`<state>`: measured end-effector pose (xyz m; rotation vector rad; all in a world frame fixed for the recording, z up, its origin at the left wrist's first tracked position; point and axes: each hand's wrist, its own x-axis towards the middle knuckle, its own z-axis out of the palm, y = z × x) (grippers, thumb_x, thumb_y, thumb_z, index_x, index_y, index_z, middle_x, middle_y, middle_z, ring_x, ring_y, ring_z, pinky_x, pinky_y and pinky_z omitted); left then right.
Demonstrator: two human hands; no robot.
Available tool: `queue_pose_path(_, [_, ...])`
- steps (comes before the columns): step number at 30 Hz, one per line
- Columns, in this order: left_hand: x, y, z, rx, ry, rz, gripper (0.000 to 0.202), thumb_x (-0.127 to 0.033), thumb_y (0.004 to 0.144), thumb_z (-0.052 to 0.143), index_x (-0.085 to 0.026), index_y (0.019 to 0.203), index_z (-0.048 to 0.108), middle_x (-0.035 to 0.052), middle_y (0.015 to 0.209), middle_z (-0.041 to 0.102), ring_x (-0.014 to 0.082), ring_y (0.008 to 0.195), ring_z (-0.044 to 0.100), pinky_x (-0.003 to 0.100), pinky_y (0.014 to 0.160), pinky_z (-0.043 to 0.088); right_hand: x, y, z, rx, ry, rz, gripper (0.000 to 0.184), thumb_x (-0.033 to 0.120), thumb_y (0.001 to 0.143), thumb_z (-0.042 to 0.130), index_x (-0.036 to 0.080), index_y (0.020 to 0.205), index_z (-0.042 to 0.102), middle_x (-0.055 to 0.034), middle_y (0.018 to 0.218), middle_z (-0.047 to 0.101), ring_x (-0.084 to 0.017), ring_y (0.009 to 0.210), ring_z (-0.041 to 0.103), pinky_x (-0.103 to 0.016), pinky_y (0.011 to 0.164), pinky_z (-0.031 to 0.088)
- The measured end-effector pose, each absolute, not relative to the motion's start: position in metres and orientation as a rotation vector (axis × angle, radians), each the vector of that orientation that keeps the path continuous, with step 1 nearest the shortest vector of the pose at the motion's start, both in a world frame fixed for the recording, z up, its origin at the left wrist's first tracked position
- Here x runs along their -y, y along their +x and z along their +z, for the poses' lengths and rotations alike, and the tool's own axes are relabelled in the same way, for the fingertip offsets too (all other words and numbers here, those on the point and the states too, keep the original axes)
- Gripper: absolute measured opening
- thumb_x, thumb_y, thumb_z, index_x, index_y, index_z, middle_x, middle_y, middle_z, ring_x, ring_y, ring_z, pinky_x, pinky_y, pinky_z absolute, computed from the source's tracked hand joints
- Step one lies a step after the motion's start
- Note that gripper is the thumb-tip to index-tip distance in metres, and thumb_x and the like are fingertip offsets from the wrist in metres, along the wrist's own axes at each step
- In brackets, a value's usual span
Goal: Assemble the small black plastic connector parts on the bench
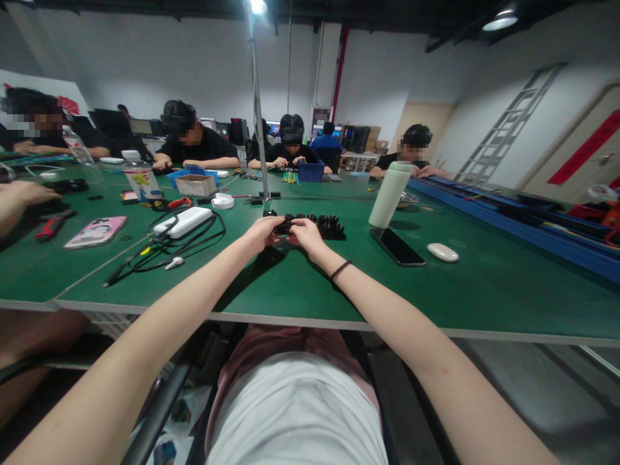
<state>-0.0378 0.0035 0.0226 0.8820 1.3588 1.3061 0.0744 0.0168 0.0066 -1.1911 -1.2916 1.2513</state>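
Both my hands meet over the green table around a row of small black knobbed parts (330,227). My left hand (265,231) is closed at the left end of this row, its fingertips pressed on a black piece. Close beside it, my right hand (307,235) bends its fingers down onto the same black piece. The fingers hide most of what is between them, and its exact kind is too small to tell. To the right of my right hand, the rest of the row lies on the tabletop.
A metal pole (259,110) rises just behind my hands. Rightward are a green bottle (390,194), a black phone (398,247) and a white oval case (442,252). Leftward lie a white power strip (184,222), a black cable (138,261) and an earbud (175,263). Several people sit around.
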Motion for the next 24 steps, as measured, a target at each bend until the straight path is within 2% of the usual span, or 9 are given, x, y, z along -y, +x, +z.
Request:
queue_pose_path(7, [-0.0078, -0.0374, 0.0209, -1.32, 0.811, 1.334, 0.014, -0.021, 0.086, 0.06, -0.016, 0.073, 0.058, -0.0008, 0.063, 0.058, 0.0092, 0.049, 0.054, 0.02, 0.044, 0.04, -0.0175, 0.0757, 0.0075, 1.274, -1.164, 1.295, 0.004, 0.015, 0.089, 0.053, 0.014, 0.09, 0.057, 0.0021, 0.071, 0.059, -0.007, 0.048, 0.058, -0.018, 0.049, 0.047])
queue_pose_path(11, [-0.0075, -0.0379, 0.0206, -1.316, 0.813, 1.331, 0.015, -0.022, 0.088, 0.058, -0.016, 0.074, 0.057, -0.0011, 0.063, 0.058, 0.0094, 0.049, 0.055, 0.02, 0.044, 0.041, -0.017, 0.0767, 0.0073, 1.292, -1.14, 1.325, 0.011, 0.018, 0.091, 0.052, 0.014, 0.082, 0.058, 0.0013, 0.068, 0.061, -0.007, 0.048, 0.058, -0.018, 0.048, 0.047])
queue_pose_path(21, [-0.0062, -0.0399, 0.0207, -1.324, 0.876, 1.343, 0.004, -0.017, 0.085, 0.06, -0.017, 0.085, 0.064, -0.0015, 0.062, 0.061, 0.0093, 0.048, 0.055, 0.019, 0.044, 0.041, -0.0133, 0.0758, 0.009, 1.307, -1.176, 1.307, 0.012, 0.005, 0.085, 0.051, 0.013, 0.08, 0.056, 0.0028, 0.063, 0.059, -0.006, 0.046, 0.056, -0.017, 0.047, 0.047])
queue_pose_path(24, [-0.0075, -0.0399, 0.0202, -1.328, 0.867, 1.342, 0.003, -0.019, 0.082, 0.065, -0.016, 0.083, 0.065, -0.0007, 0.063, 0.062, 0.009, 0.048, 0.055, 0.019, 0.045, 0.043, -0.0129, 0.0765, 0.0097, 1.33, -1.196, 1.27, 0.012, 0.004, 0.082, 0.053, 0.014, 0.076, 0.056, 0.0044, 0.058, 0.055, -0.006, 0.043, 0.053, -0.016, 0.044, 0.044])
